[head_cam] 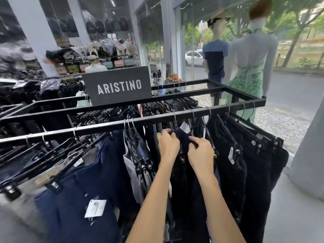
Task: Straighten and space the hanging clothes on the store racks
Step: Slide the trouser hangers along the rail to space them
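A black metal rack point(112, 124) carries dark trousers on clip hangers along its near rail. My left hand point(167, 146) and my right hand point(201, 152) both grip the waistband of one navy pair of trousers point(183, 137) hanging in the middle of the rail, left hand on its left side, right hand on its right. A white price tag point(185, 127) sticks up just above that waistband. Blue trousers point(84, 190) hang slanted at the left. Black trousers point(245, 163) hang at the right, spaced apart.
A black ARISTINO sign point(119, 85) stands on the rack's inner rails. Two dressed mannequins point(249, 67) stand behind the rack by the glass shopfront. A grey pillar point(308, 155) rises at the right. Shelves of bags point(108, 50) and another person fill the back left.
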